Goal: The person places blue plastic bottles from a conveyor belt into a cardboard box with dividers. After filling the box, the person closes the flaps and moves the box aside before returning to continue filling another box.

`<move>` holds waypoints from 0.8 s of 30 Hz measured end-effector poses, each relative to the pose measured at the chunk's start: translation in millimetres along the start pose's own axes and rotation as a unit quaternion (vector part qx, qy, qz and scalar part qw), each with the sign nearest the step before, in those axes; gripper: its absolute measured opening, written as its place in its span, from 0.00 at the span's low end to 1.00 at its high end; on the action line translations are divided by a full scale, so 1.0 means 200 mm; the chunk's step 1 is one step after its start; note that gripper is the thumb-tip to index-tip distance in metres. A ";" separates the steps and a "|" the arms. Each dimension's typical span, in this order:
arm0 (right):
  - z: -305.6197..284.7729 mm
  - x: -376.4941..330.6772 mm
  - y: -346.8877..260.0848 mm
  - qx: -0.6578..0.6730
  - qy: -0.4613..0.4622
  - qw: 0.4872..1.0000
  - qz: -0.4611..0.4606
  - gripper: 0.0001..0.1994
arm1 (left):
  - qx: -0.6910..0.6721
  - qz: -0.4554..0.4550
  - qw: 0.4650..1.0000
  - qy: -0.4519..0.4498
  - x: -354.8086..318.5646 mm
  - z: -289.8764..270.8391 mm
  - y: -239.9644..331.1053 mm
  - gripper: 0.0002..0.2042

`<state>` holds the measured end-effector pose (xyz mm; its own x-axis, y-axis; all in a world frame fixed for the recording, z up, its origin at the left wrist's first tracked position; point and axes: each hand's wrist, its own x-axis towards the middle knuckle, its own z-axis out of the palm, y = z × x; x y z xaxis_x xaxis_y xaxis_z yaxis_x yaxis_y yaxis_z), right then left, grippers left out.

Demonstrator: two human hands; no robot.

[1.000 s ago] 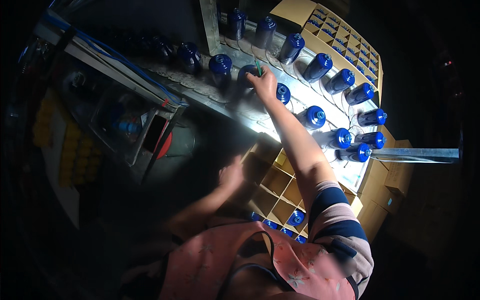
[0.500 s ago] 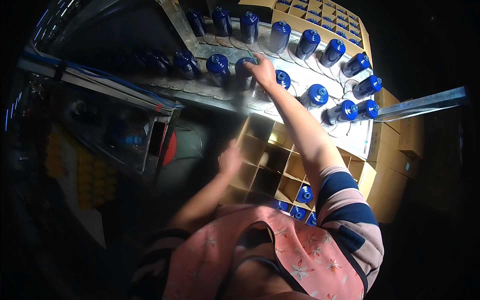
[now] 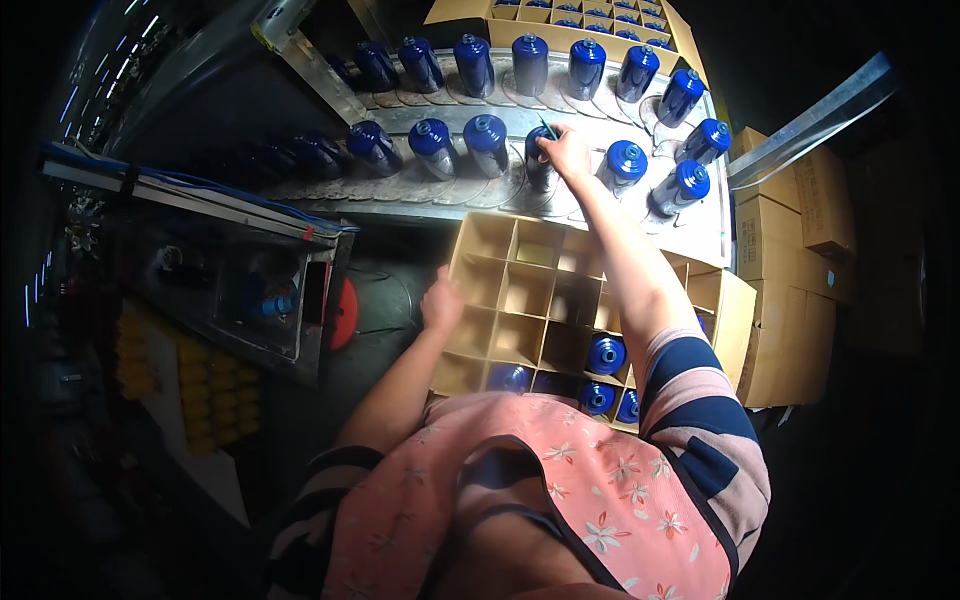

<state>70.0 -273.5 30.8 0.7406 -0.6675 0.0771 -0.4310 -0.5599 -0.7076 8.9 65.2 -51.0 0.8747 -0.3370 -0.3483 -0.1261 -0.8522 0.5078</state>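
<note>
A line of dark blue glossy bottles with narrow necks stands on a pale conveyor of overlapping plates (image 3: 440,195). My right hand (image 3: 568,152) reaches over it, fingers closed on a thin green stick (image 3: 547,126), at the top of one blue bottle (image 3: 541,172). Whether the fingers also grip that bottle is hard to see. Below sits an open cardboard box (image 3: 478,268) with dividers. Several of its cells hold blue bottles, such as one bottle (image 3: 606,354) near my body; my right arm hides some cells. My left hand (image 3: 442,302) is closed at the box's left edge.
Behind the conveyor stands another divided carton (image 3: 684,45) holding blue bottles. Closed cartons (image 3: 775,250) are stacked at the right, beneath a slanting metal bar (image 3: 820,120). A metal frame with blue cables (image 3: 200,185) and a red round object (image 3: 343,314) lie to the left.
My right hand, with the green stick, has moved rightward to a different bottle. The whole view has shifted, and the box appears higher and further left. My left hand stays at the box's edge.
</note>
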 end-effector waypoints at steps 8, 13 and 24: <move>-0.21 -0.07 0.01 0.061 -0.011 0.993 0.104 0.20 | 0.012 0.013 1.000 0.017 0.02 -0.01 -0.05 0.18; -0.27 -0.11 0.14 0.138 -0.012 0.989 0.060 0.27 | 0.013 -0.017 1.000 -0.018 -0.01 -0.03 -0.03 0.19; -1.36 -1.19 1.32 0.016 0.239 0.957 0.165 0.14 | 0.006 0.022 1.000 0.012 -0.07 -0.01 0.06 0.19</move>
<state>-360.6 -394.9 16.6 0.2435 -0.9577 0.1536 -0.5785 -0.2705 -0.7695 -4.4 60.1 -37.9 0.8789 -0.3648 -0.3074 -0.1699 -0.8414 0.5130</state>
